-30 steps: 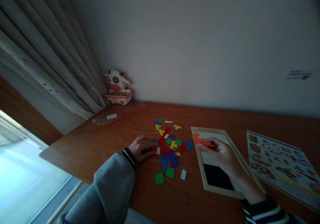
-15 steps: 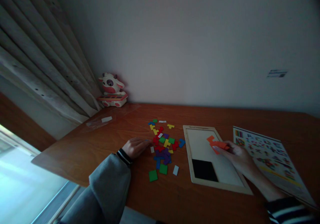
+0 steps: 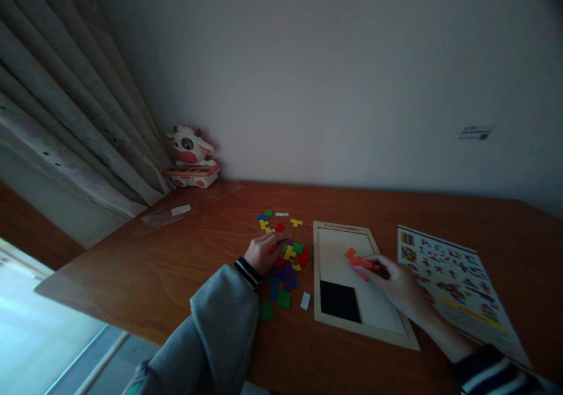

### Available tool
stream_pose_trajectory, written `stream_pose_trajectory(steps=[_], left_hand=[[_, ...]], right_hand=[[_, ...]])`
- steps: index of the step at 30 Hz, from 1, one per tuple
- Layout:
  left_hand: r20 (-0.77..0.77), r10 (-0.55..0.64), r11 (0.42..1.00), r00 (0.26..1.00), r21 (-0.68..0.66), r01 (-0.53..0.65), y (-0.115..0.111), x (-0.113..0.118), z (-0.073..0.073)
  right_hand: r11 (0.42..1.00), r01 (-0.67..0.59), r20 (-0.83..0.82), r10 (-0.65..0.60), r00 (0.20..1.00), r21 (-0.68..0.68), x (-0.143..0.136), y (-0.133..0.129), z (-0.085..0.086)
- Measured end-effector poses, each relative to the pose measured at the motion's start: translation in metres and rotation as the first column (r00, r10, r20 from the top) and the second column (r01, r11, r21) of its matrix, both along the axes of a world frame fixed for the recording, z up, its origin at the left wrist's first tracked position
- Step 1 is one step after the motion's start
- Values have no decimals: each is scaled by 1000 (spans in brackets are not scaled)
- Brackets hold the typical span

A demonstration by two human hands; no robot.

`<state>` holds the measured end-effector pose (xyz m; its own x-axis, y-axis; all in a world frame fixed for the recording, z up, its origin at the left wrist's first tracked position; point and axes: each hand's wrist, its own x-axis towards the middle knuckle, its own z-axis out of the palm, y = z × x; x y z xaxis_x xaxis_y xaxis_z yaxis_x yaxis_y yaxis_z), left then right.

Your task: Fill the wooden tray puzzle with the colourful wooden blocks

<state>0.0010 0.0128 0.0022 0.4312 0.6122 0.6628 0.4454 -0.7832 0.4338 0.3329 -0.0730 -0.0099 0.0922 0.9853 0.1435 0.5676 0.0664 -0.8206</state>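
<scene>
My right hand (image 3: 387, 274) pinches orange puzzle pieces (image 3: 360, 263) between thumb and fingers. It holds them over the pale wooden frame tray (image 3: 317, 266), which has a black rectangle (image 3: 340, 301) in its lower left part. My left hand (image 3: 263, 253) reaches over the left side of a pile of coloured block-shaped puzzle pieces (image 3: 284, 273), fingers stretched out to the right. Its fingertips are among red and purple pieces, and the hand covers part of the pile. Near it lie a yellow T-shaped piece (image 3: 296, 222) and a green square piece (image 3: 284, 299).
To the right of the tray lies a printed pattern sheet (image 3: 457, 283). A toy cow with a keyboard (image 3: 192, 157) stands at the back left by the curtain (image 3: 74, 101). A clear plastic bag with a white label (image 3: 180, 210) lies on the brown table (image 3: 211, 230).
My left hand has moved right and farther back, onto the pile. My right hand still holds the orange pieces, now slightly lower over the tray. The view has shifted a little.
</scene>
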Motion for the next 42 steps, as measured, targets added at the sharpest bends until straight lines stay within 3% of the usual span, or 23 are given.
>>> stream_pose_trajectory(steps=[3,7,10,16,23,28,31,36,39,42], left_hand=[[-29,-93,990,995,-108,89,1,23,0],[-225,-197,952,954,-276,132,-4,43,-6],[-292,-257,946,921,-269,179,-7,46,-9],[-377,-210,975,902,-145,166,4,22,-10],[-405,-165,986,899,-75,148,25,-6,-16],[-412,-71,997,908,-26,67,31,-15,-22],[-392,-64,998,918,-16,62,28,-14,-16],[-289,-266,964,920,-94,249,3,1,6],[-189,-493,868,849,-166,468,-17,15,16],[-71,-588,786,805,-285,549,-31,23,21]], right_hand=[[1000,-5,30,5,1000,-7,11,-1,4],[999,40,42,-40,998,6,19,-2,2],[997,79,63,-80,995,17,22,0,-4],[999,41,93,-41,995,-4,21,3,-8],[1000,11,70,-12,997,11,-7,11,1],[998,-30,97,35,995,-49,-16,30,-1],[993,-50,99,61,993,-106,-13,40,-2],[998,2,135,6,991,-57,-9,43,-4],[999,-3,119,7,993,-36,-8,39,-4],[999,0,93,4,996,-44,-3,35,-1]])
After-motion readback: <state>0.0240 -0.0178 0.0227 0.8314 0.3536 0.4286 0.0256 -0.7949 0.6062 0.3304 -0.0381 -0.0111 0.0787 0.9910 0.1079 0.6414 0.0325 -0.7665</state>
